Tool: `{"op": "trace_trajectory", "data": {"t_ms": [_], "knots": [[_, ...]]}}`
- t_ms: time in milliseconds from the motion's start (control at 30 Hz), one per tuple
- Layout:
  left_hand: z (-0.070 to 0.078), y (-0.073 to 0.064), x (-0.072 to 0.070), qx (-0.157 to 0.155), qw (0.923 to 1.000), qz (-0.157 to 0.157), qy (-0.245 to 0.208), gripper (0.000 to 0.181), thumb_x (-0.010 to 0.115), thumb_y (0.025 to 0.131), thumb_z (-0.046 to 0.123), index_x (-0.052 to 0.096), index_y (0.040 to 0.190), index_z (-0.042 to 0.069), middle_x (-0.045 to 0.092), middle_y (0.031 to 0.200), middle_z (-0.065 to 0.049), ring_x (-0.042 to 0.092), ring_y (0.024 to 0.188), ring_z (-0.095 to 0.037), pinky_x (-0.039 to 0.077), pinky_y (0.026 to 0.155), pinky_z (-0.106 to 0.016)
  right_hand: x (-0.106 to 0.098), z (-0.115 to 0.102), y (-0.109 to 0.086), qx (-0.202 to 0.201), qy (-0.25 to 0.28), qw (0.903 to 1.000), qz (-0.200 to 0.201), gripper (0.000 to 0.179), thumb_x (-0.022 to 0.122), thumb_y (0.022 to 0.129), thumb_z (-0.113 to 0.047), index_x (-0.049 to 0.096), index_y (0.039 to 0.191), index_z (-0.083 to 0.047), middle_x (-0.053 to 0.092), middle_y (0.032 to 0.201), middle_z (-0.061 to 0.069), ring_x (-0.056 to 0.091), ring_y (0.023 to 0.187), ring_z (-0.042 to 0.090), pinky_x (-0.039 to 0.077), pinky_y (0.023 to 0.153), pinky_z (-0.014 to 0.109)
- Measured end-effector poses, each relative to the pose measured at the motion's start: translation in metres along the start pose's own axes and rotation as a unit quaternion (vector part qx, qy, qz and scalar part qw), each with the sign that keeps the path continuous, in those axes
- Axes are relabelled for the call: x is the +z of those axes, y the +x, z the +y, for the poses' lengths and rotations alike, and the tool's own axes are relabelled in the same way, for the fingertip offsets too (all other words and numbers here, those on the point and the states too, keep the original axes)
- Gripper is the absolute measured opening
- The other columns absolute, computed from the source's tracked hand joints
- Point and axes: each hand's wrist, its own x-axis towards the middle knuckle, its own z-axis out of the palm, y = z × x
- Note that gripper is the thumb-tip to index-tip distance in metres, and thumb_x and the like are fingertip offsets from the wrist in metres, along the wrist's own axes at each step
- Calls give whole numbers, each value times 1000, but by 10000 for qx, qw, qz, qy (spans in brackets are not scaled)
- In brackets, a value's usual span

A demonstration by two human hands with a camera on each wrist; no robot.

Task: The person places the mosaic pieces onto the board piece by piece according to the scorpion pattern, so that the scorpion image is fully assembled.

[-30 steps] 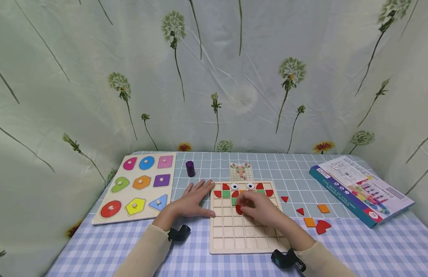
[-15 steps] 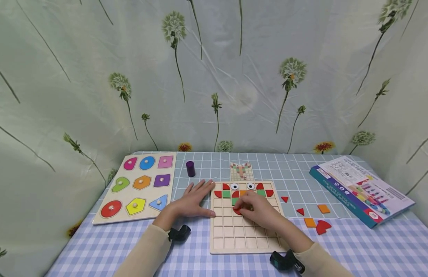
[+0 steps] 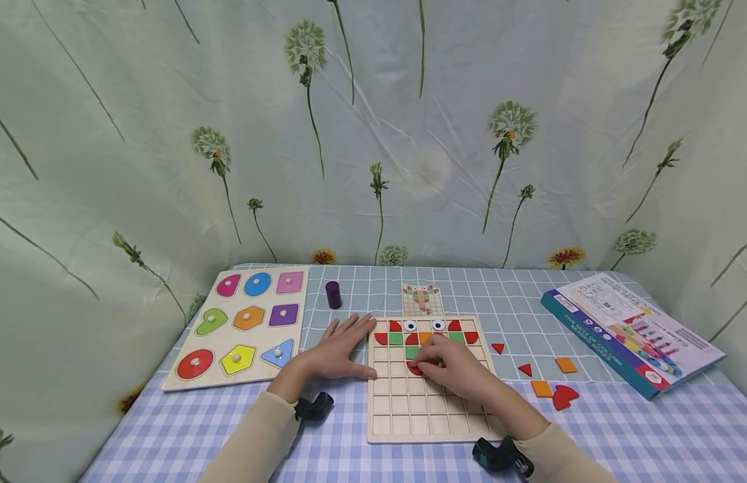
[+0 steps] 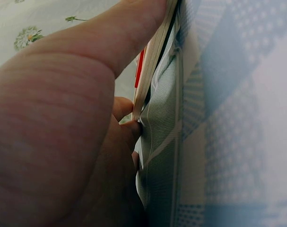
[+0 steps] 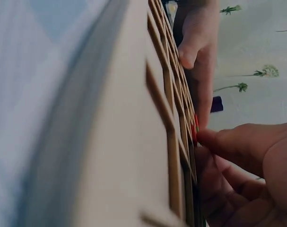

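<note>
Red piece (image 3: 415, 370) (round-edged) against the right hand (image 3: 454, 365)

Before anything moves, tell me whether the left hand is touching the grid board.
Touching. The left wrist view shows the left hand with its fingers right up against the edge of the grid board, no gap between.
</note>
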Motion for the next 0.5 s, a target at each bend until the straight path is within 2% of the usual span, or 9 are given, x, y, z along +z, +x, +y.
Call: {"op": "trace_trajectory", "data": {"t_ms": [167,233,367,500], "knots": [[1,0,0,54,10000,1,15,101,74,83,56,23,161,19,16,170,-1,5,158,-30,-2,125,-60,-6,1,-1,-79,-122,9998,-114,14,68,94,-13,79,96,-23,70,96,-10,59,93,8,52,80,21],[0,0,0,50,10000,-1,39,101,74,83,56,23,161,19,16,170,-1,5,158,-30,-2,125,-60,-8,1,-2,-57,-22,9997,-238,14,67,95,-12,77,98,-20,72,97,-8,60,87,8,53,76,21],[0,0,1,24,10000,-4,70,101,74,82,57,23,161,19,16,170,-1,5,158,-30,-2,125,-60,-16,0,-4,58,397,9968,-687,13,65,96,-11,73,106,-14,72,102,-1,62,80,10,55,70,21],[0,0,1,48,10000,1,48,101,74,82,56,23,161,18,17,169,-2,5,158,-30,-2,125,-60,-27,2,-6,238,615,9922,-1056,17,64,97,-14,69,114,-12,70,108,2,65,86,15,56,69,22]]}}
